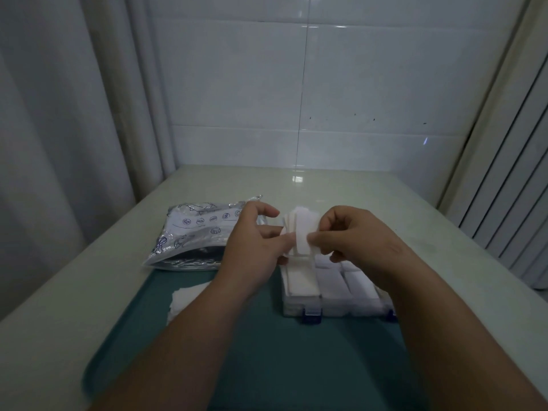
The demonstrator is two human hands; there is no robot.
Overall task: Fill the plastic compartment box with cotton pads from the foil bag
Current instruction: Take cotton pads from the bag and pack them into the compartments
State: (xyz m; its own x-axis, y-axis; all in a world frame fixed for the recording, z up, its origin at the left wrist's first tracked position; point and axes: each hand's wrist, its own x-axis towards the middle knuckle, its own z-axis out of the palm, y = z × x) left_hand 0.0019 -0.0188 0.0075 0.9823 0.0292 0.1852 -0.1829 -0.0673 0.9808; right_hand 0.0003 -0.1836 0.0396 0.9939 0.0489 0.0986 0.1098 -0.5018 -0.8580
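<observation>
Both hands hold a small stack of white cotton pads (299, 229) upright above the far end of the clear plastic compartment box (329, 304). My left hand (255, 247) supports the stack from the left with thumb and fingers. My right hand (350, 232) pinches the front pad at its right edge. White pads fill the box's visible compartments; its right part is hidden under my right forearm. The silver foil bag (195, 235), printed with blue drawings, lies flat to the left of the box, partly behind my left hand.
A dark green mat (267, 351) covers the near part of the pale table (385, 197); the box stands on it. A loose pile of white pads (186, 301) lies on the mat's left edge. Curtains hang on the left, tiled wall behind, a ribbed panel on the right.
</observation>
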